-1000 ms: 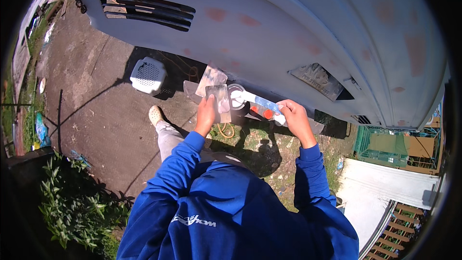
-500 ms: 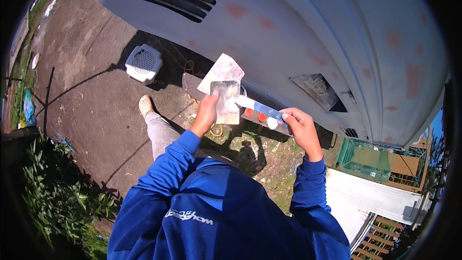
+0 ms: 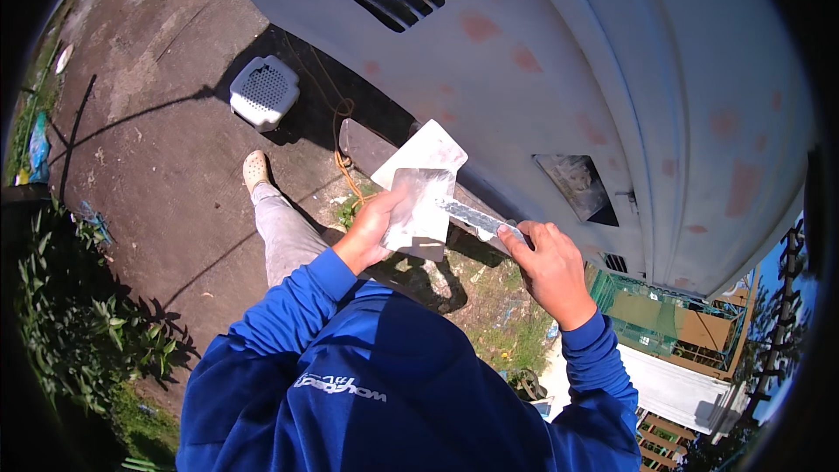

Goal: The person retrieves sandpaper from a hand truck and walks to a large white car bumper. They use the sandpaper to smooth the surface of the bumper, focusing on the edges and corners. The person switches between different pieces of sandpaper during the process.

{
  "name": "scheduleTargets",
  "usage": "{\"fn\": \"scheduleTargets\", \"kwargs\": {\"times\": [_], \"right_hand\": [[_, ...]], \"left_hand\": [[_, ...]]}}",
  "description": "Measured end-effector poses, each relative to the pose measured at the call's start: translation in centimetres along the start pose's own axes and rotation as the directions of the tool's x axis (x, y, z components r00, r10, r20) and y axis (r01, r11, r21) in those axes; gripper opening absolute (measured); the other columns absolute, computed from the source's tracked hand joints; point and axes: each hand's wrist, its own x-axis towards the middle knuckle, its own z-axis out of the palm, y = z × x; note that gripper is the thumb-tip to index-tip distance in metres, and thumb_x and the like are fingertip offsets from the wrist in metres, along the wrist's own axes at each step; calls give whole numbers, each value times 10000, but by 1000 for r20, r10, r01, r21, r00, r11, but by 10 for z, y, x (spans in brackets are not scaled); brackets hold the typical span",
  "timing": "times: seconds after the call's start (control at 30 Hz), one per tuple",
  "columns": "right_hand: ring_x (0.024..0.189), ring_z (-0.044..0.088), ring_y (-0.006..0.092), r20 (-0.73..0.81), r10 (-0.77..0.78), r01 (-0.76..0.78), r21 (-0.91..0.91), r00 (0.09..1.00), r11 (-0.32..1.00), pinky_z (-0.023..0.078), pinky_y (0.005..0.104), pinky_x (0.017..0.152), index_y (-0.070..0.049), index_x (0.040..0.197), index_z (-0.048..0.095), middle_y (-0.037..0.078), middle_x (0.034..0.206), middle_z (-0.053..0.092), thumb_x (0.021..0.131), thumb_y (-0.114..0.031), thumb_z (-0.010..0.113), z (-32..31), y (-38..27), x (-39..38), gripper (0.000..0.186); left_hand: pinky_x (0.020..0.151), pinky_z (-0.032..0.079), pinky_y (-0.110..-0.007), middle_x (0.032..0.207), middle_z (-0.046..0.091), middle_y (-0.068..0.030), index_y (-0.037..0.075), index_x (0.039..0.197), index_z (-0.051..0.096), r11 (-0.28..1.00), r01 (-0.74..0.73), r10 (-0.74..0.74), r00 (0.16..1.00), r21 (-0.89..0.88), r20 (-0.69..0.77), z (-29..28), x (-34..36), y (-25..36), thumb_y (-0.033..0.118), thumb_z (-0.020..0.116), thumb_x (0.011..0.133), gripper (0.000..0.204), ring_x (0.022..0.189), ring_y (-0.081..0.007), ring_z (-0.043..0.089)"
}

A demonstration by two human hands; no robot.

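Holding flat plate [image 3: 434,181] by left edge in left hand [image 3: 371,225], gripping scraper [image 3: 476,217] near its end in right hand [image 3: 555,267]; fingers closed on both. Plate out in front of body, scraper tip at white paste [image 3: 416,220] on it. Keep plate braced and level, scraper low, pressure even; fold paste in from edges, press air out. Versus half a second ago: scraper showing grey instead of blue, paste now a wider smear than the earlier clump.
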Motion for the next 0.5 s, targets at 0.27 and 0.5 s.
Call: {"fn": "scheduleTargets", "kwargs": {"times": [0.27, 0.5], "right_hand": [[844, 617, 239, 54, -162, 166, -81, 985, 983, 498, 364, 707, -106, 1121, 690, 66, 1025, 652, 777, -55, 662, -47, 0, 32, 350], [878, 666, 289, 12, 115, -114, 241, 993, 964, 536, 393, 749, -72, 1099, 694, 72, 1004, 669, 750, 37, 690, -21, 15, 21, 366]], "left_hand": [[858, 589, -365, 1122, 696, -128, -8, 1234, 578, 972, -98, 97, 995, 212, 14, -32, 14, -6, 294, 524, 1051, 357, 966, -211, 714], [909, 521, -311, 1190, 654, -107, -14, 1274, 537, 860, -252, 297, 954, 444, -33, -40, 35, -5, 324, 489, 1076, 394, 1035, -158, 649]]}}
